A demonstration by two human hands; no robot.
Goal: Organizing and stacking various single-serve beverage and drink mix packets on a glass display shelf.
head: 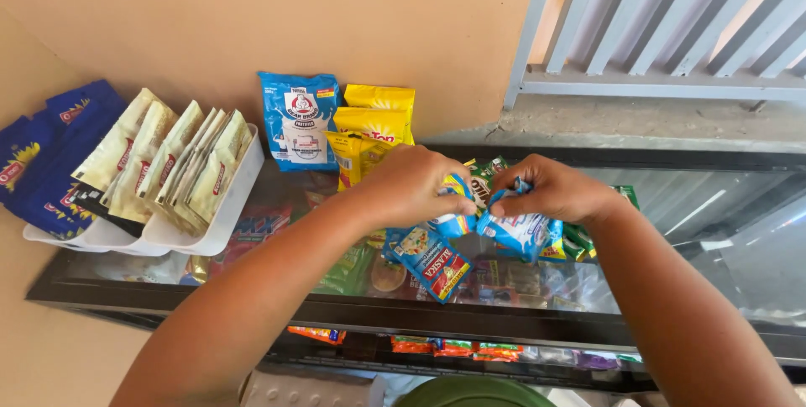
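Glass counter (pixel 697 205) lies open right of both hands' (pixel 411 184) (pixel 550 189) blue sachets (pixel 516 231).

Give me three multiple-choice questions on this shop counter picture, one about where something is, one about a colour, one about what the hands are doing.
1. Where does the white tray of pale sachets stand?
A. at the left of the glass counter top
B. at its right end
C. on the floor

2. What colour are the packets leaning on the wall beside the big blue pouch?
A. red
B. yellow
C. black

3. What are the left hand and right hand doing?
A. resting flat and empty
B. each gripping part of a strip of small blue sachets
C. lifting the tray

Answers: 1 A, the tray sits at the counter's left side. 2 B, they are yellow. 3 B, both hands are closed on the joined sachets.
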